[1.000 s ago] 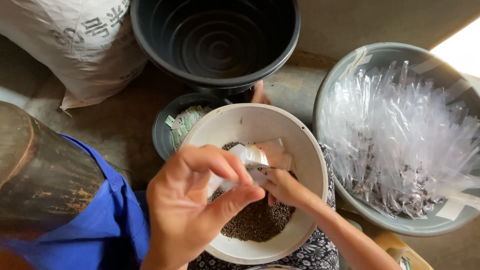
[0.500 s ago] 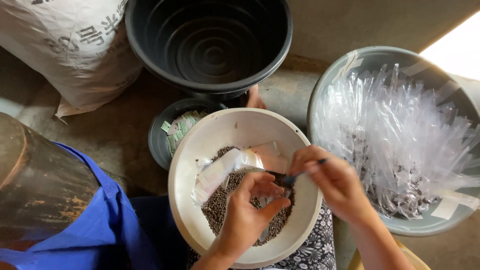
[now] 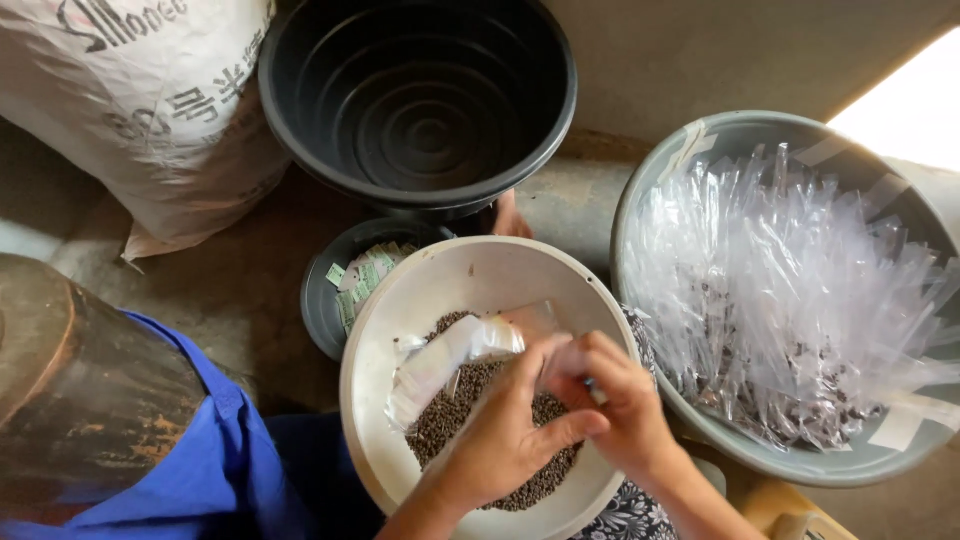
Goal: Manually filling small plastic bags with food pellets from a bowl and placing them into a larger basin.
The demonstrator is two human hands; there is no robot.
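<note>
Item: left hand (image 3: 500,440). Placed over the white bowl (image 3: 400,330), fingers curled in a close grip on a small clear plastic bag (image 3: 450,358); the bag lies slanted across the bowl, its lower end touching the grains.

Item: right hand (image 3: 625,405). Just beside the left hand, touching it, fingers pinched narrow at the bag's open end. A small dark object shows between the fingers; its kind cannot be told.

Item: white bowl. Round, resting on the person's lap, holding a heap of small dark round seeds (image 3: 480,425) in its bottom.

Item: small dark dish (image 3: 325,300). Partly tucked behind the white bowl's far left rim, holding small green and white paper labels (image 3: 365,275).

Item: large black tub (image 3: 420,100). Beyond both bowls, ribbed inside.

Item: grey basin (image 3: 760,450). To the right of the white bowl, near its rim, piled with clear filled bags (image 3: 790,300) showing dark seeds inside.

Item: white woven sack (image 3: 140,110). Far left, leaning beside the black tub.

Item: blue cloth (image 3: 210,460). Lower left, lying against a rusty brown drum (image 3: 80,400).
</note>
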